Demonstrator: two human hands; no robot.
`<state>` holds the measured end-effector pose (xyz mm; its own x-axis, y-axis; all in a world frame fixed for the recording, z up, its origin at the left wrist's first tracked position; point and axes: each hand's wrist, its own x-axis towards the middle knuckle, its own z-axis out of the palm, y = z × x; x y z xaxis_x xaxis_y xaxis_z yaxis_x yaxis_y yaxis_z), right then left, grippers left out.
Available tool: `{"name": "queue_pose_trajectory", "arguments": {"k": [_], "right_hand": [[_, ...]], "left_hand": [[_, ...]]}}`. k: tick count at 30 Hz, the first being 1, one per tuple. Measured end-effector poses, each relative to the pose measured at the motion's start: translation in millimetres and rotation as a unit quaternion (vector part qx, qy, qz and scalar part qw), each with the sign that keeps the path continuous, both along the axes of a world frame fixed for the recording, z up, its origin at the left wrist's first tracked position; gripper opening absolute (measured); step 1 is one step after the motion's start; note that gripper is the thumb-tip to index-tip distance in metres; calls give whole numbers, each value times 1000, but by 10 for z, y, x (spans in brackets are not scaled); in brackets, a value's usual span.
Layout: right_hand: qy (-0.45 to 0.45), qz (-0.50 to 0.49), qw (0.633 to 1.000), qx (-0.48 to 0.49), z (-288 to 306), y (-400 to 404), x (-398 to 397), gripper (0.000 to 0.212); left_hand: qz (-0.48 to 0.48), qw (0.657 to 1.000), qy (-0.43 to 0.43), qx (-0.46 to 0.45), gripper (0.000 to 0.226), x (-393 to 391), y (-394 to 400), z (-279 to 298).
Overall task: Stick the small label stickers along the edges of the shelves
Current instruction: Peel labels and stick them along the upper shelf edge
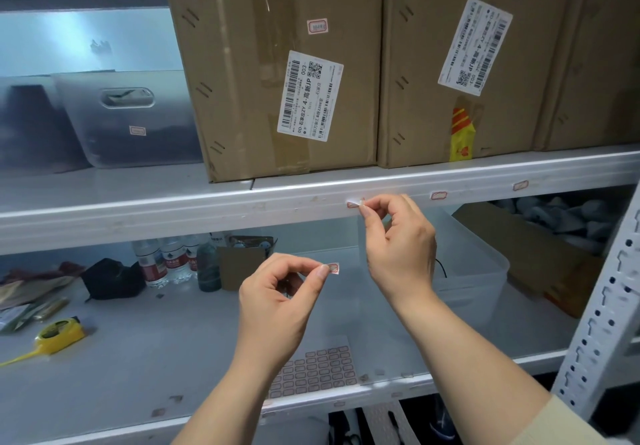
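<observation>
My right hand (398,240) pinches a small red-bordered label sticker (355,203) against the front edge of the upper shelf (207,216); one end of the sticker curls off the metal. My left hand (280,292) is lower, in front of the lower shelf, and pinches another small sticker (333,268) between thumb and forefinger. Two stickers (438,196) (520,185) sit flat on the same edge further right. A sheet of label stickers (317,372) lies on the lower shelf, near its front edge, below my hands.
Two cardboard boxes (277,81) and a clear bin (131,119) stand on the upper shelf. On the lower shelf are a yellow tape measure (60,333), water bottles (162,264), a black pouch (110,278) and a translucent tub (478,271). A perforated upright post (602,316) rises at right.
</observation>
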<state>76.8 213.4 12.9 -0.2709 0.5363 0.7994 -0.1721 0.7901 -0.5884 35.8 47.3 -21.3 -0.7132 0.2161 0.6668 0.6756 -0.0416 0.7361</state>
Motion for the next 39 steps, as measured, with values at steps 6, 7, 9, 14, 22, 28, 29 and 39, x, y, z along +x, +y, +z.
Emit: {"name": "queue_pose_trajectory", "arguments": {"k": [6,7,9,14,22,28,29,39], "right_hand": [[-10,-14,1000,25,-34,-13,1,5],[-11,-15,999,28,-39,-14,2,5],[-12,-19,999,33,-46,-24,6,5],[-16,-21,999,47,-62,-56,31,6],[-25,-9,998,52,-81,-84,74,7],[-38,27,998,37,-110,-94,143,5],[-46,56,997,26,-122,-92,166,6],[-165,263,945,-101,-70,-21,374,16]], "left_hand": [[-3,1000,-22,14,14,-11,9,22],[-4,1000,-24,16,14,-13,13,26],[-6,1000,-24,16,14,-13,16,27],[-7,1000,-22,12,15,-10,25,20],[-11,999,-32,24,10,-25,26,38],[-4,999,-31,14,15,-57,57,48],[-3,999,-31,10,15,-63,53,51],[-8,997,51,-49,12,-25,75,119]]}}
